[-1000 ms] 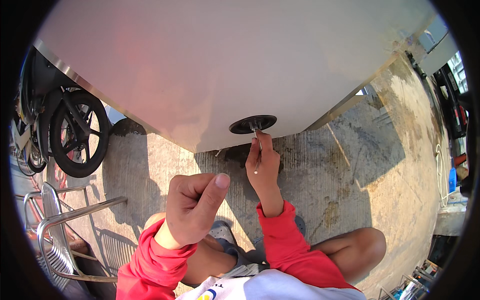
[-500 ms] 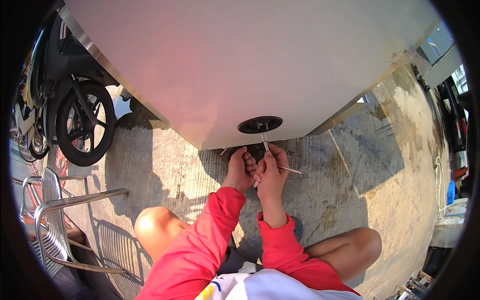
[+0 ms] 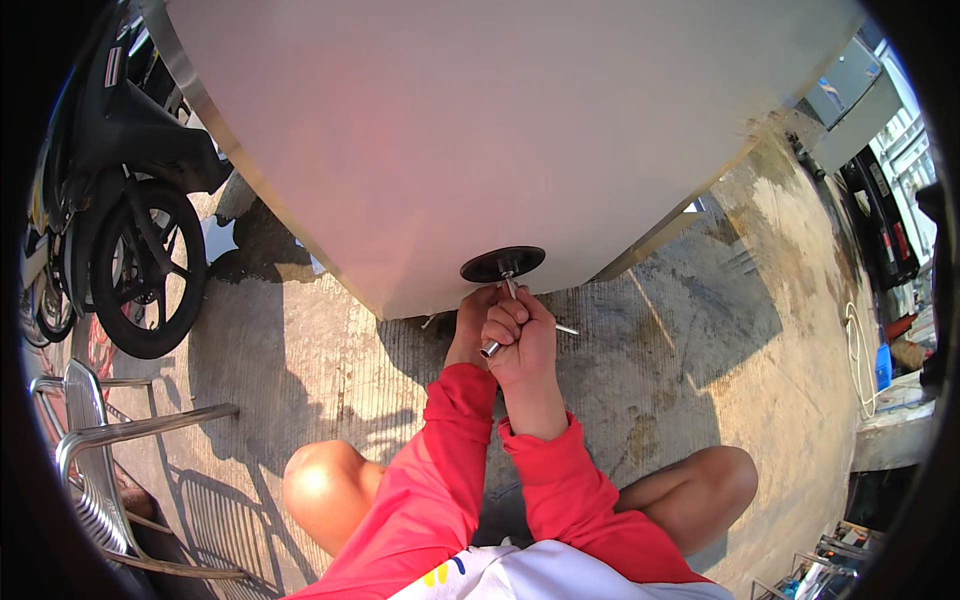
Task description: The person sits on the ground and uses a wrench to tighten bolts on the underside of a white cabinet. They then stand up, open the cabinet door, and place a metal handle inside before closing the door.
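Observation:
My right hand point(image 3: 523, 345) is closed around a metal socket wrench point(image 3: 490, 349). One socketed end of it sticks out below my fingers, a thin bar juts out to the right, and its upper end meets the middle of a black round disc point(image 3: 485, 268). That disc sits on the lower front edge of a large pale panel point(image 3: 480, 150), with a metal stud at its centre. Close under the disc is my left hand point(image 3: 470, 325), its fingers bent in beside the wrench's upper end. The right hand partly covers them, so what they pinch is hidden.
On the left stand a black motorcycle point(image 3: 145, 260) and a metal slatted chair point(image 3: 95, 450). The ridged concrete floor point(image 3: 650, 400) lies below the panel. At the far right are a pale hose point(image 3: 852, 360) and a blue object point(image 3: 883, 366).
Both hands have moved up to the disc. The wrench's upper end now meets the disc's centre, and the wrench has turned so a socket end faces me. The view has shifted slightly.

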`<state>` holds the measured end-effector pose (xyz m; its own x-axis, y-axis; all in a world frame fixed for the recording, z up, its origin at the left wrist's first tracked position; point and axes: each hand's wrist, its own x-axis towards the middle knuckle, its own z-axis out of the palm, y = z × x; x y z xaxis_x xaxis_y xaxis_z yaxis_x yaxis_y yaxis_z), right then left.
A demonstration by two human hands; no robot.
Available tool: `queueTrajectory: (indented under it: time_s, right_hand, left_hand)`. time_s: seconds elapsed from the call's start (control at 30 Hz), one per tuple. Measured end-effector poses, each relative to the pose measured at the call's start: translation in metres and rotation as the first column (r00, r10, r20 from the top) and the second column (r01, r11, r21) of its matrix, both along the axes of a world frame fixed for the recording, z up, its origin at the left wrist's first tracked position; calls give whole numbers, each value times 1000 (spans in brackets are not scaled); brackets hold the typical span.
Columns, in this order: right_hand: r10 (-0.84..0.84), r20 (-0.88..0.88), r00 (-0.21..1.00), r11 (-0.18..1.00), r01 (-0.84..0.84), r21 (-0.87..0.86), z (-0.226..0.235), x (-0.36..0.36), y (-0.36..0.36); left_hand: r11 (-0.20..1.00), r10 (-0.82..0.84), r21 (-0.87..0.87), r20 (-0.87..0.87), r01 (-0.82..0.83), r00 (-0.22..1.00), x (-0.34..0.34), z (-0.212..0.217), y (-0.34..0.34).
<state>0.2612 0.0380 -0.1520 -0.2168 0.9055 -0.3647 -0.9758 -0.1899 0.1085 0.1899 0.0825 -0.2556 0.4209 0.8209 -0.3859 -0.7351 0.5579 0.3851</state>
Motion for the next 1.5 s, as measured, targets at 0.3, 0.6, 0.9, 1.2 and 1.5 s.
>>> queueTrajectory:
  time_s: [0.3,0.6,0.9,1.2,1.5]
  right_hand:
    - [-34,-333,942,996,2,-94,2,2,2]
    - [-284,959,-17,955,86,285,-15,-10,-11]
    - [-242,877,414,970,126,208,-21,-8,-18]
    - [50,160,986,998,-56,30,-5,8,-5]
    - [-47,-266,963,990,80,115,-14,-16,2]
  left_hand:
    - [977,145,-143,-86,-156,986,9,46,-6]
    - [961,176,243,-158,-135,972,12,15,-9]
    - [978,117,-173,-6,-117,993,6,21,0]
    - [997,-77,11,41,77,996,-6,5,7]
    - [879,476,-99,220,-466,852,30,8,-23]
